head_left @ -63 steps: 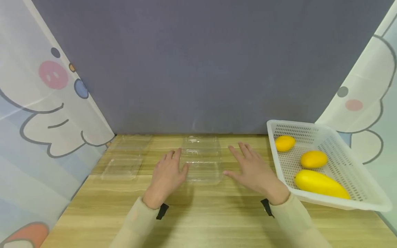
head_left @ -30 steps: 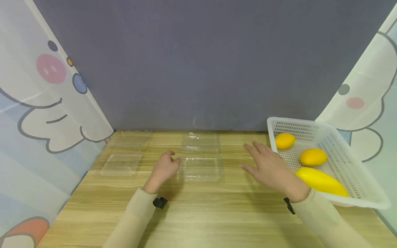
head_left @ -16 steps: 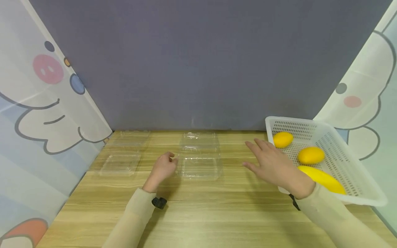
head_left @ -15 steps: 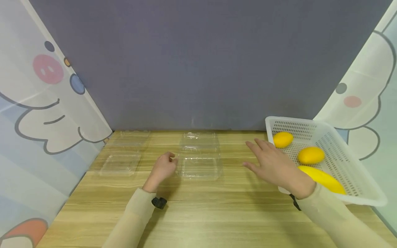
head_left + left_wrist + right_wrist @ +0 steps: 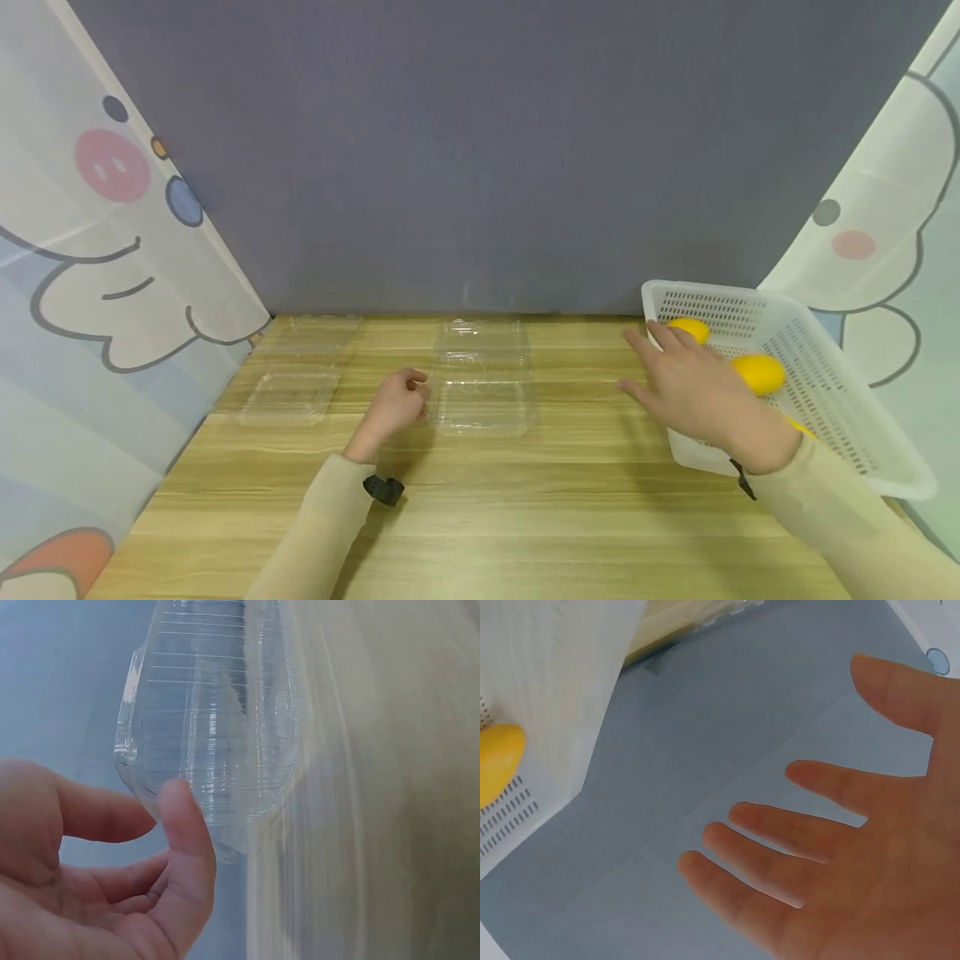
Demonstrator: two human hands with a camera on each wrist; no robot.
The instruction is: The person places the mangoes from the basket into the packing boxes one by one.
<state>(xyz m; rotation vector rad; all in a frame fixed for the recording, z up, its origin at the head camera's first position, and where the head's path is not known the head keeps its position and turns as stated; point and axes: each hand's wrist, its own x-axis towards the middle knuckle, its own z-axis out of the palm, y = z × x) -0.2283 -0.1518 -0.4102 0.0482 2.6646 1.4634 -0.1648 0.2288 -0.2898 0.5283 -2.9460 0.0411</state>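
A clear plastic clamshell container (image 5: 483, 404) lies unfolded on the wooden table, its lid (image 5: 482, 340) toward the back. My left hand (image 5: 397, 404) is at its left edge, fingers curled in; the left wrist view has thumb (image 5: 187, 840) and index finger pinching the container's near corner. Over the left side of a white perforated basket (image 5: 862, 400) hovers my right hand (image 5: 693, 387), fingers spread and holding nothing. Two yellow oval fruits, one at the back (image 5: 690, 330) and one in the middle (image 5: 759, 374), lie in the basket. A longer yellow fruit (image 5: 798, 427) is mostly hidden by my right hand and wrist.
A second clear clamshell container (image 5: 291, 398) lies unfolded at the left of the table (image 5: 480, 517). A grey panel (image 5: 480, 158) rises behind the table, and cartoon-printed sheets (image 5: 97, 292) flank both sides.
My right hand has moved right, from beside the middle container to over the basket's left side. The left hand has gone from spread fingers to curled ones at the container's left edge.
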